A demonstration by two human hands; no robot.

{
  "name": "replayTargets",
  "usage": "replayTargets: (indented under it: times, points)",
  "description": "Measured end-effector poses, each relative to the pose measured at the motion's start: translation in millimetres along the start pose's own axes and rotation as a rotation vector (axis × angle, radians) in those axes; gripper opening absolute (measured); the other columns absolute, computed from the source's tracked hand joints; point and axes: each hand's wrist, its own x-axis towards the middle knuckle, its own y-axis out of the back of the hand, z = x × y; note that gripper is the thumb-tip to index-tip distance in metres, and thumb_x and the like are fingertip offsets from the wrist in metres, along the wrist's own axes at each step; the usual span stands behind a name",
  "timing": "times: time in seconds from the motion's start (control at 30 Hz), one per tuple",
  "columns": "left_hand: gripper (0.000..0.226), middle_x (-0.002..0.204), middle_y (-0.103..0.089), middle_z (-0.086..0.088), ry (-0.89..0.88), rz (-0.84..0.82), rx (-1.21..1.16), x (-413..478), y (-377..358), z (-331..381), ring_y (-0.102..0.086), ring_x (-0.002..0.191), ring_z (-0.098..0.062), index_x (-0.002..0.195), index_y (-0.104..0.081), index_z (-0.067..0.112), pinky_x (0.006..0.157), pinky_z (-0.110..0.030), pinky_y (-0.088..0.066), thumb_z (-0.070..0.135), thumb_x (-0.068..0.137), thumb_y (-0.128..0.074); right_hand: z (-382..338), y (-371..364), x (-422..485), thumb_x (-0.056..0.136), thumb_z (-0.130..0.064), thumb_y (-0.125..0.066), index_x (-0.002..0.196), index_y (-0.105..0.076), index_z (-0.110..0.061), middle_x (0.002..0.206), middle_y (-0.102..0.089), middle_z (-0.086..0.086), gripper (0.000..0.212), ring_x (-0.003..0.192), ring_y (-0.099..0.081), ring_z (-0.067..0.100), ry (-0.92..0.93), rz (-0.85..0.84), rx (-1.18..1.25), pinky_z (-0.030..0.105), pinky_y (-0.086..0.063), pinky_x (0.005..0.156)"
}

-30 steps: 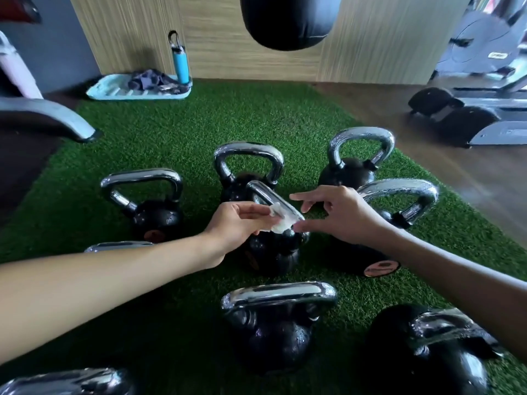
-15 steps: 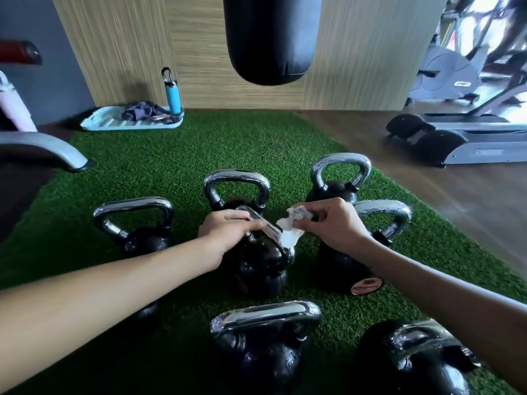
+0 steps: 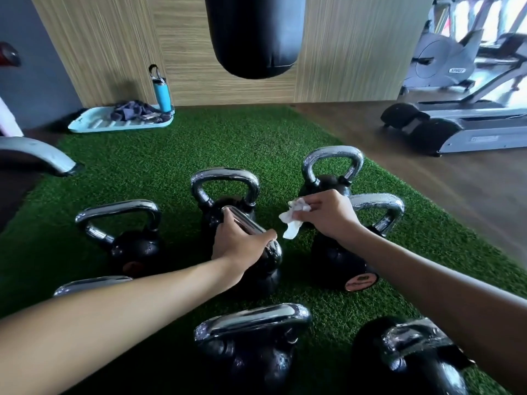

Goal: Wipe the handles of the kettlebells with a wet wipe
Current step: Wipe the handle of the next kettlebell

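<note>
A crumpled white wet wipe (image 3: 293, 220) is pinched between the fingertips of the right hand (image 3: 328, 216), held in the air just beside the chrome handle (image 3: 251, 228) of the central kettlebell (image 3: 265, 269) and not touching it. That handle is gripped by the left hand (image 3: 239, 243), whose fingers are curled closed around the bar. Eight kettlebells can be counted on the green artificial turf (image 3: 176, 163), all black with chrome handles: the gripped one, two behind it (image 3: 225, 192) (image 3: 330, 172), one at the left (image 3: 125, 232), one behind the right wrist (image 3: 345, 269), two nearest the camera (image 3: 251, 346) (image 3: 410, 357), and one of which only a handle (image 3: 91, 283) is seen above the left forearm. Farther off, one black punching bag (image 3: 253, 35) hangs before the wooden wall. One blue water bottle (image 3: 162, 95) stands on one pale tray (image 3: 114, 126) with dark cloth. One treadmill (image 3: 462, 126) is seen at the right.
</note>
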Motion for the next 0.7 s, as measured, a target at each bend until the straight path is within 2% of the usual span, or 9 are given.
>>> replayTargets:
  times: [0.1,0.17,0.23,0.3,0.4,0.5,0.57,0.63,0.7]
  points:
    - [0.132,0.134,-0.059,0.003,-0.005,0.022,0.013,0,5,-2,-0.059,0.121,-0.02,0.16,-0.018,0.025,0.099,-0.041,-0.054,0.067,0.05,-0.078,2,-3,3,0.074,-0.031,-0.088,0.091,-0.08,-0.029,0.08,-0.078,-0.007,0.019,0.085,-0.075,0.019,-0.01,0.012,0.031,0.045,-0.06,0.082]
    - [0.127,0.135,-0.06,0.004,-0.008,0.01,0.017,-1,11,-5,-0.059,0.12,-0.019,0.16,-0.019,0.026,0.096,-0.034,-0.053,0.063,0.056,-0.081,3,-7,4,0.074,-0.03,-0.088,0.092,-0.081,-0.027,0.081,-0.078,-0.007,0.02,0.085,-0.074,0.017,-0.021,-0.006,0.064,0.044,-0.06,0.083]
    - [0.119,0.135,-0.059,0.006,-0.016,-0.011,0.024,0,21,-10,-0.058,0.113,-0.015,0.16,-0.022,0.028,0.086,-0.025,-0.048,0.058,0.063,-0.084,3,-14,5,0.074,-0.03,-0.088,0.094,-0.081,-0.026,0.082,-0.077,-0.007,0.021,0.085,-0.074,0.018,-0.03,-0.036,0.078,0.043,-0.061,0.081]
    - [0.114,0.129,-0.06,0.011,-0.039,-0.037,0.026,2,32,-18,-0.053,0.106,-0.009,0.159,-0.026,0.031,0.08,-0.021,-0.041,0.056,0.065,-0.085,2,-23,7,0.075,-0.032,-0.088,0.093,-0.081,-0.024,0.082,-0.077,-0.005,0.021,0.08,-0.073,0.02,-0.031,-0.064,0.073,0.04,-0.059,0.073]
    - [0.113,0.134,-0.061,0.014,-0.077,-0.082,0.027,6,50,-33,-0.053,0.115,-0.008,0.157,-0.031,0.036,0.091,-0.023,-0.04,0.06,0.061,-0.087,-3,-38,12,0.077,-0.034,-0.086,0.092,-0.08,-0.021,0.08,-0.076,-0.001,0.02,0.059,-0.058,0.011,-0.022,-0.111,0.06,0.026,-0.046,0.053]
    - [0.111,0.13,-0.065,0.016,-0.104,-0.085,0.052,9,62,-41,-0.057,0.122,-0.009,0.152,-0.04,0.04,0.097,-0.026,-0.042,0.063,0.056,-0.088,-9,-56,20,0.078,-0.032,-0.085,0.09,-0.08,-0.021,0.075,-0.072,-0.005,0.016,0.054,-0.049,0.004,-0.026,-0.151,0.057,0.016,-0.037,0.043]
    - [0.1,0.12,-0.069,0.019,-0.108,-0.065,0.072,13,66,-44,-0.061,0.116,-0.008,0.143,-0.05,0.045,0.094,-0.026,-0.045,0.063,0.053,-0.09,-14,-70,27,0.078,-0.031,-0.085,0.089,-0.079,-0.02,0.075,-0.07,-0.005,0.016,0.053,-0.047,0.003,-0.042,-0.17,0.059,0.016,-0.036,0.042]
    - [0.083,0.109,-0.073,0.02,-0.105,-0.034,0.091,16,67,-45,-0.065,0.109,-0.007,0.129,-0.058,0.047,0.086,-0.026,-0.047,0.059,0.054,-0.09,-18,-84,34,0.078,-0.03,-0.085,0.079,-0.076,-0.022,0.067,-0.065,-0.009,0.011,0.05,-0.046,0.001,-0.069,-0.191,0.067,0.014,-0.034,0.039]
    - [0.075,0.107,-0.074,0.019,-0.108,-0.011,0.107,19,67,-45,-0.065,0.107,-0.007,0.125,-0.06,0.045,0.079,-0.024,-0.045,0.054,0.058,-0.091,-20,-98,43,0.08,-0.03,-0.084,0.073,-0.074,-0.025,0.063,-0.061,-0.011,0.013,0.047,-0.044,0.0,-0.079,-0.203,0.056,0.011,-0.029,0.034]
